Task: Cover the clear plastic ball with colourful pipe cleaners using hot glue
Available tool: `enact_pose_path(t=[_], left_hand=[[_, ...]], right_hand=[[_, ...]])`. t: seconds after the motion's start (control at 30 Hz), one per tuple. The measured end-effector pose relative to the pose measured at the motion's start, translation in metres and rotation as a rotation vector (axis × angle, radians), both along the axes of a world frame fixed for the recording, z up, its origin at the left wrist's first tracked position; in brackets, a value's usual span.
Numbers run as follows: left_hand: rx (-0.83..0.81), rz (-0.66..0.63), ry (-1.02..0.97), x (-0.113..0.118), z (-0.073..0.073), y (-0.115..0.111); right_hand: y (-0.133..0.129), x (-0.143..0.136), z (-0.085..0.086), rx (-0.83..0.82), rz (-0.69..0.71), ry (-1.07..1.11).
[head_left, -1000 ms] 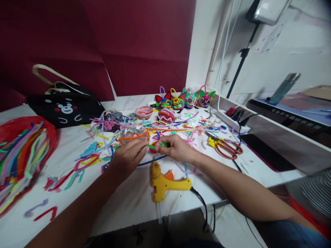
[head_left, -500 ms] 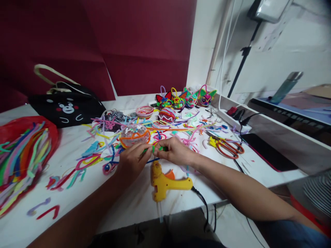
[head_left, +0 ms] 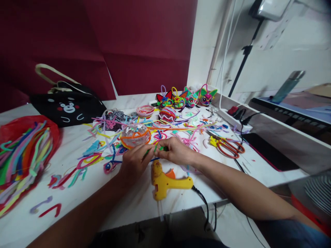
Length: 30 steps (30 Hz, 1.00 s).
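My left hand (head_left: 136,159) and my right hand (head_left: 173,150) meet at the middle of the table, fingertips almost touching. Between them both pinch a short green pipe cleaner (head_left: 155,148), mostly hidden by the fingers. Just behind my left hand sits a clear round ball (head_left: 134,133) banded with orange pipe cleaner. A blue pipe cleaner (head_left: 118,161) runs along the table under my hands. Close below the fingers, a yellow hot glue gun (head_left: 168,182) lies on its side, a clear glue stick poking out of its back end.
Bundled pipe cleaners fill a red bag (head_left: 55,132) at left, near a black tote bag (head_left: 64,106). Several colourful cat-head ornaments (head_left: 178,100) stand at the back among loose scraps. Right of my hands lie orange-handled scissors (head_left: 229,147), a black phone (head_left: 269,151) and a power strip (head_left: 238,120).
Both hands stay close together on the green pipe cleaner, with only a slight shift of the fingers. The whole view has moved a little; the objects on the table lie as before.
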<state>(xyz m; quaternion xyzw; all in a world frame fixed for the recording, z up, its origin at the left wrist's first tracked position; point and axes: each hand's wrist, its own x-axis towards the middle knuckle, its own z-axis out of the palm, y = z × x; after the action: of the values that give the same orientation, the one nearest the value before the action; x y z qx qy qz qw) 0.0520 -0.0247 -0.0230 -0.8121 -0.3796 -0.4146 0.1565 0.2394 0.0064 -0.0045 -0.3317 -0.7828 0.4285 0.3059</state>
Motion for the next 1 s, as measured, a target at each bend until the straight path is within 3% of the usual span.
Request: enact_pose_path(t=[0.23, 0.67, 1.0], left_hand=[[0.001, 0.023, -0.047, -0.012, 0.004, 0.009], [0.012, 0.022, -0.035, -0.011, 0.008, 0.007], [-0.055, -0.053, -0.013, -0.012, 0.011, 0.005]], right_hand=[[0.012, 0.005, -0.004, -0.173, -0.003, 0.122], [0.02, 0.006, -0.013, -0.124, -0.078, 0.176], [0.013, 0.006, -0.001, -0.221, -0.105, 0.332]])
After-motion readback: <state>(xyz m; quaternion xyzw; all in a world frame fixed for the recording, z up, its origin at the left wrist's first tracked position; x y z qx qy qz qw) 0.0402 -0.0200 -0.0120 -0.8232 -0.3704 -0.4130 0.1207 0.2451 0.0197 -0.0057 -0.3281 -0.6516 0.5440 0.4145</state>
